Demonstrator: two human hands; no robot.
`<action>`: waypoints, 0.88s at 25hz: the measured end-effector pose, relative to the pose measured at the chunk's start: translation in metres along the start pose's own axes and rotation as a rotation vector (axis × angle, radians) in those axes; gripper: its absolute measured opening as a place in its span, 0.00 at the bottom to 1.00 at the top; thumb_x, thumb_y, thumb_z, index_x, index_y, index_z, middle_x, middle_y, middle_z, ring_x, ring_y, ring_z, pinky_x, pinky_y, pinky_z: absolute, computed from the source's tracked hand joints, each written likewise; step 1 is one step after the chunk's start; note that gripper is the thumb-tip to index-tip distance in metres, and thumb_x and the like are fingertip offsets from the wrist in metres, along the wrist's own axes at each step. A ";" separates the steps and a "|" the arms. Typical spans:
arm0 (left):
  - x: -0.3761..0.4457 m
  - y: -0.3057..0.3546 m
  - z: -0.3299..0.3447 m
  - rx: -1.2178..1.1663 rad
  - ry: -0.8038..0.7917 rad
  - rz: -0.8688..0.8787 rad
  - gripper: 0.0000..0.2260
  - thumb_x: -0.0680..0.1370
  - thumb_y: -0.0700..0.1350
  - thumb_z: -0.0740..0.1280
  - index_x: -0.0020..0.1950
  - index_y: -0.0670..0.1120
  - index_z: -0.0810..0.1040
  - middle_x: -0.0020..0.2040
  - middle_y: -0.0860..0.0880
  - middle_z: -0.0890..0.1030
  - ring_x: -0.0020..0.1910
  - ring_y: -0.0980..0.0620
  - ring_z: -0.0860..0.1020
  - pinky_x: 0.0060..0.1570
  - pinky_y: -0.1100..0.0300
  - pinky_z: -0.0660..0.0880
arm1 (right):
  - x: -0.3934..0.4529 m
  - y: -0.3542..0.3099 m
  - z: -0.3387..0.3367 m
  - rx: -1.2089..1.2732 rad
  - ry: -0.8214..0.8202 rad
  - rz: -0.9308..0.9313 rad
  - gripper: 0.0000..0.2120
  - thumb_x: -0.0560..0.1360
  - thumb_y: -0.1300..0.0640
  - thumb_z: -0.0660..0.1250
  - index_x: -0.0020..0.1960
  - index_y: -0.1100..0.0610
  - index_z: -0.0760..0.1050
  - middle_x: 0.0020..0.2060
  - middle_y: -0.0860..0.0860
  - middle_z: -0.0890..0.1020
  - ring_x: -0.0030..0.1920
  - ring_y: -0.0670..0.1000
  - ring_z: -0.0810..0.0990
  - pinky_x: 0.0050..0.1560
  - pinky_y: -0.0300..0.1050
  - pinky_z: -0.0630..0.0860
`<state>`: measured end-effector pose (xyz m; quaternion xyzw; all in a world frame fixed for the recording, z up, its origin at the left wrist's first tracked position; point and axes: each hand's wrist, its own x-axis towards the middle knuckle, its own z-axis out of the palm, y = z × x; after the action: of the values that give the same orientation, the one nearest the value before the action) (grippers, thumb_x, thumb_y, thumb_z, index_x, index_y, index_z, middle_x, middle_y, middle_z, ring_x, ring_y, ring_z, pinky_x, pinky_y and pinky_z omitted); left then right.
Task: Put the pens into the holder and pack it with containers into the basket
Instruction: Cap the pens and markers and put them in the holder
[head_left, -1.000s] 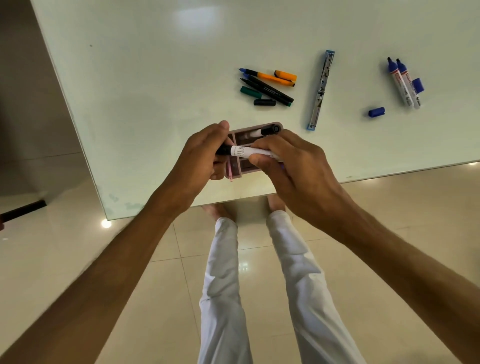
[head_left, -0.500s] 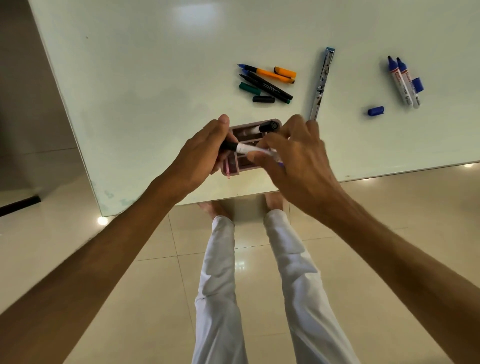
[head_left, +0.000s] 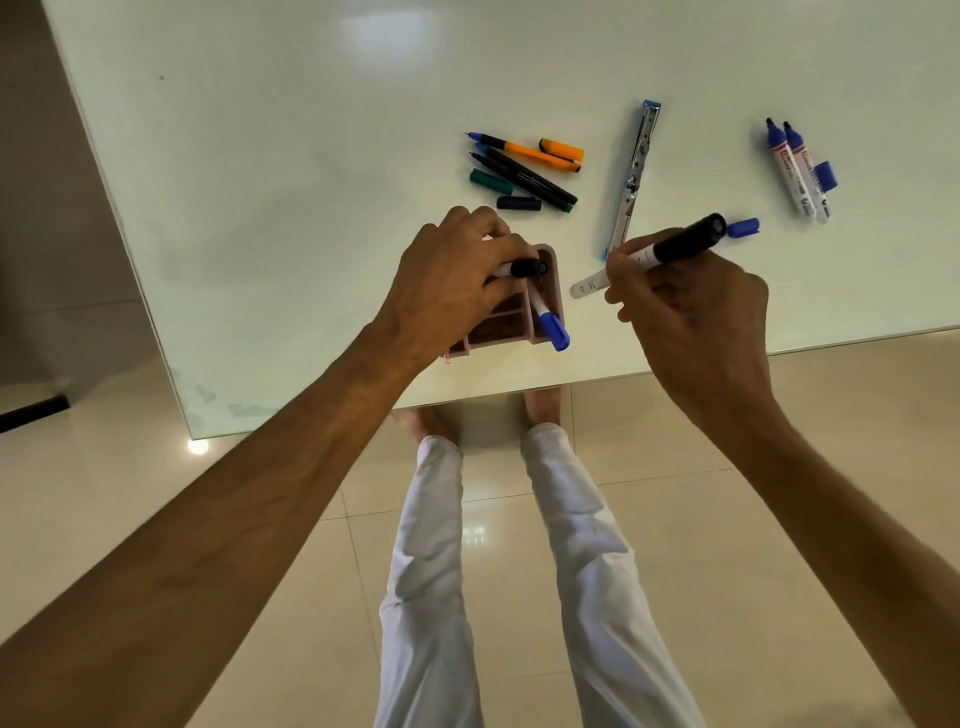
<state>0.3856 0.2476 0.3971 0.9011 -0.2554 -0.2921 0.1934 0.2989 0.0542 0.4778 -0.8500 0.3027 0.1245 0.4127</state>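
A pink compartmented pen holder (head_left: 553, 283) stands near the table's front edge. My left hand (head_left: 457, 280) grips its top and a black-capped marker (head_left: 527, 268) lying across it. A blue-capped marker (head_left: 548, 322) leans out of the holder's right compartment. To the right of the holder, my right hand (head_left: 691, 312) holds a white marker with a black cap (head_left: 660, 252) above the table, cap pointing right. Behind the holder lies a group of thin pens with orange, black and green parts (head_left: 524, 169). Two blue-capped markers (head_left: 797, 169) lie at the far right.
A long metal and blue tool (head_left: 635, 174) lies between the pen group and the right markers. A loose blue cap (head_left: 744, 227) sits just behind my right hand's marker. The white table (head_left: 285, 156) ends just past the holder; tiled floor and my legs are below.
My right hand has drawn the white marker away from the holder to the right and turned it. My left hand moved onto the holder's top. A blue-capped marker now shows in the holder.
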 end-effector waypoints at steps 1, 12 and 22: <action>0.002 0.001 0.001 -0.007 0.002 -0.001 0.18 0.83 0.54 0.69 0.72 0.53 0.80 0.71 0.48 0.78 0.68 0.46 0.75 0.64 0.52 0.73 | -0.001 0.001 0.002 0.005 0.005 -0.001 0.16 0.82 0.47 0.67 0.59 0.59 0.83 0.46 0.52 0.87 0.46 0.50 0.87 0.56 0.53 0.84; -0.038 -0.030 -0.007 -0.243 0.163 -0.172 0.13 0.80 0.50 0.74 0.63 0.48 0.85 0.57 0.48 0.86 0.55 0.48 0.82 0.59 0.50 0.80 | 0.011 -0.023 0.038 -0.152 -0.084 -0.291 0.12 0.81 0.49 0.71 0.61 0.54 0.81 0.49 0.46 0.86 0.43 0.43 0.84 0.48 0.37 0.82; -0.037 -0.027 0.000 -0.283 0.240 -0.208 0.12 0.81 0.48 0.74 0.64 0.48 0.85 0.57 0.48 0.86 0.55 0.49 0.83 0.61 0.54 0.79 | 0.025 -0.021 0.078 -0.368 -0.172 -0.367 0.12 0.83 0.51 0.65 0.63 0.54 0.80 0.54 0.51 0.87 0.51 0.53 0.85 0.52 0.51 0.84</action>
<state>0.3685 0.2902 0.3996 0.9149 -0.0926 -0.2339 0.3157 0.3342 0.1142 0.4307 -0.9377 0.0796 0.1721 0.2911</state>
